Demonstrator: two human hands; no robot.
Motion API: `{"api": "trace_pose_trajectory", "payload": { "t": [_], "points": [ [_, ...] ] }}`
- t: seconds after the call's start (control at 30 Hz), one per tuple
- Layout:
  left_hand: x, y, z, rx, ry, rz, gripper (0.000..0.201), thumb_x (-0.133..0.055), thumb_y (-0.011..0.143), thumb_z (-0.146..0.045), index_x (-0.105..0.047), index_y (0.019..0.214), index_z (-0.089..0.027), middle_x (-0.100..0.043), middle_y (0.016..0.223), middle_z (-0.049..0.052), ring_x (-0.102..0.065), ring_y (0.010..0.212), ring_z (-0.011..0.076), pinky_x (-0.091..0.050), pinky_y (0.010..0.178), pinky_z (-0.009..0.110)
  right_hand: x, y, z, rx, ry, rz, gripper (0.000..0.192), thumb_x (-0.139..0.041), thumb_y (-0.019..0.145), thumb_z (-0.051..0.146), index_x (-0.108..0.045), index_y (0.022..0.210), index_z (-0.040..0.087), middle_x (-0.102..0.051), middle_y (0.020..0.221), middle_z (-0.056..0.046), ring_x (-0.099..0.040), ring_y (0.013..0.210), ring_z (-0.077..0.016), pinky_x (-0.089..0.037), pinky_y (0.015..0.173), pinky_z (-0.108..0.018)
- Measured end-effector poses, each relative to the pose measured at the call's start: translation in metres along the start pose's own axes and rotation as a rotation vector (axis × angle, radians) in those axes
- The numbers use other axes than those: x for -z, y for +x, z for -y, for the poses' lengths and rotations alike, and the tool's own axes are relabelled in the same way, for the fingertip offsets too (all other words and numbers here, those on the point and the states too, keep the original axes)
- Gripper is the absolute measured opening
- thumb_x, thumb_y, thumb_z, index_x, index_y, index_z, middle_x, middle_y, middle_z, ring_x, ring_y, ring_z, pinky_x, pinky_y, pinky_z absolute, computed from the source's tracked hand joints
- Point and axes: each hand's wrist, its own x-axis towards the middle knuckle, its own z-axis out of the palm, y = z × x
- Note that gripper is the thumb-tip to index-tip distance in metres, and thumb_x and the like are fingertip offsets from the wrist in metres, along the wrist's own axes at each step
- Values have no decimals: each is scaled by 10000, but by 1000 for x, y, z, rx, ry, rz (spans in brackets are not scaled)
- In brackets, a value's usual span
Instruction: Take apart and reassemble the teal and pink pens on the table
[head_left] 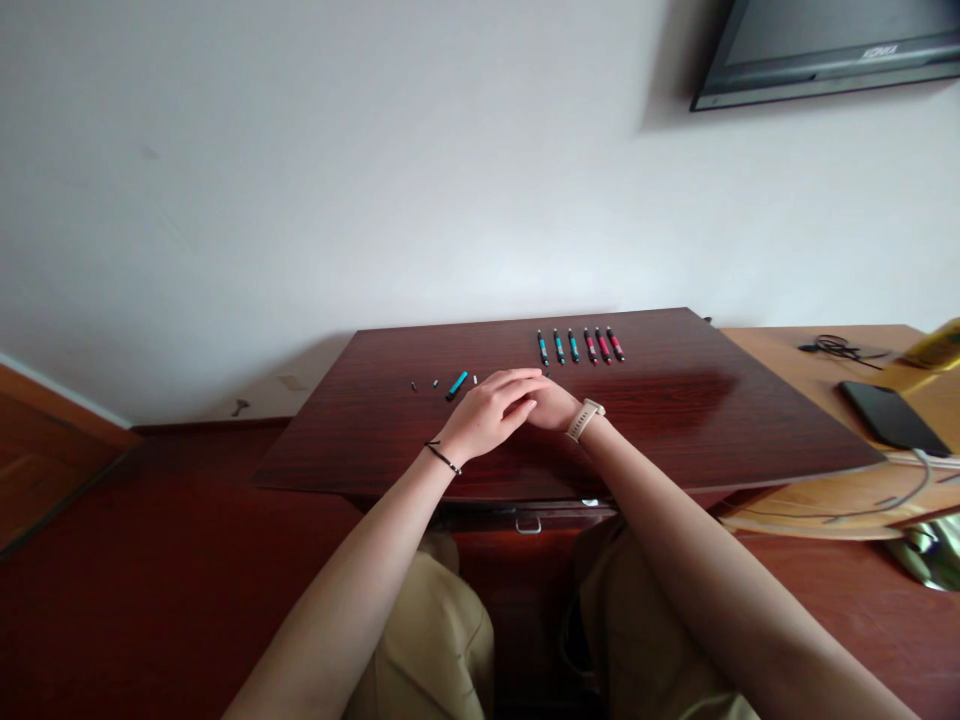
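Note:
My left hand (pixel 491 412) reaches across my right hand (pixel 553 402), its fingers stretched out and lying over the right hand's fingers. Those right fingers are hidden, so whether they hold anything does not show. Just past the hands a small dark tip (pixel 546 374) peeks out, too small to name. Left of the hands lies a teal pen barrel (pixel 457 386) with a dark end. Around it are a small white piece (pixel 475 380), a small pale-and-dark piece (pixel 435 383) and a small dark piece (pixel 413 386). Behind the hands, three teal pens (pixel 559 346) and three red pens (pixel 603 345) form a row.
The dark wooden table (pixel 360 430) stands against a white wall, with a drawer handle (pixel 528 526) below its front edge. On the lighter side table (pixel 757 350) lie a black cable (pixel 840 347), a black device (pixel 892 415) and a yellow package (pixel 934 345). A television (pixel 832 50) hangs above.

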Motion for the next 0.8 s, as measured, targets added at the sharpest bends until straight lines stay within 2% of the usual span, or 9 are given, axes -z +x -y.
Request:
{"api": "trace_pose_trajectory", "payload": {
  "t": [0.07, 0.17, 0.2, 0.27, 0.37, 0.4, 0.47, 0.63, 0.8],
  "points": [
    [5, -2, 3, 26, 30, -18, 332, -512, 1089, -252, -715, 1350, -285, -663, 1489, 63, -610, 1381, 229, -479, 1221, 451, 10, 0, -12, -125, -25, 76, 263, -577, 939, 195, -827, 1009, 155, -806, 1010, -128, -733, 958, -255, -548, 908, -346],
    [10, -7, 15, 95, 97, -91, 266, -526, 1082, -255, -768, 1192, -261, -725, 1340, 75, -645, 1282, 235, -510, 1164, 439, 21, -4, -22, -270, -33, 0, 369, -522, 1012, 378, -806, 925, 159, -764, 849, -114, -689, 819, -246, -509, 829, -338],
    [12, -10, 21, 123, 125, -126, 260, -524, 1081, -255, -769, 1167, -251, -728, 1318, 78, -644, 1268, 234, -510, 1155, 429, 22, -6, -24, -282, -32, -66, 400, -497, 1030, 418, -804, 1015, 162, -769, 924, -125, -691, 875, -257, -507, 871, -354],
    [17, -15, 36, 197, 200, -195, 260, -514, 1079, -245, -757, 1172, -235, -716, 1316, 84, -627, 1273, 235, -494, 1163, 417, 22, -9, -28, -274, -41, -165, 534, -549, 1012, 555, -708, 1359, 181, -719, 1292, -175, -657, 1168, -324, -481, 1030, -426],
    [24, -25, 60, 357, 355, -263, 258, -550, 1048, -237, -731, 1230, -214, -692, 1340, 104, -587, 1303, 272, -462, 1183, 438, 14, -11, -30, -358, -71, -163, 1063, -668, 889, 745, -255, 1732, 246, -245, 1775, -192, -301, 1582, -453, -338, 1212, -598],
    [26, -29, 69, 413, 402, -264, 265, -554, 1042, -240, -726, 1242, -215, -681, 1361, 107, -578, 1311, 282, -454, 1187, 445, 11, -11, -30, -393, -68, -136, 1142, -668, 877, 768, -138, 1758, 271, -99, 1820, -167, -186, 1630, -473, -299, 1233, -640],
    [30, -37, 84, 519, 485, -265, 286, -549, 1036, -246, -718, 1266, -218, -663, 1391, 113, -554, 1340, 301, -435, 1195, 462, 4, -10, -30, -429, -45, -78, 1162, -644, 889, 779, -34, 1764, 316, 49, 1838, -120, -66, 1661, -485, -255, 1247, -691],
    [38, -60, 116, 743, 624, -297, 332, -565, 1013, -270, -712, 1307, -226, -637, 1464, 121, -522, 1373, 341, -448, 1159, 492, -5, -8, -30, -475, -37, 21, 1115, -629, 890, 801, -67, 1756, 380, 89, 1839, -88, -12, 1671, -481, -214, 1253, -739],
    [40, -76, 136, 821, 625, -233, 351, -531, 1028, -303, -721, 1319, -249, -611, 1542, 98, -521, 1385, 354, -475, 1127, 512, -9, -13, -35, -573, -36, 204, 1129, -532, 867, 916, -80, 1755, 384, 101, 1835, -113, -16, 1681, -452, -149, 1270, -747]
  ]
}}
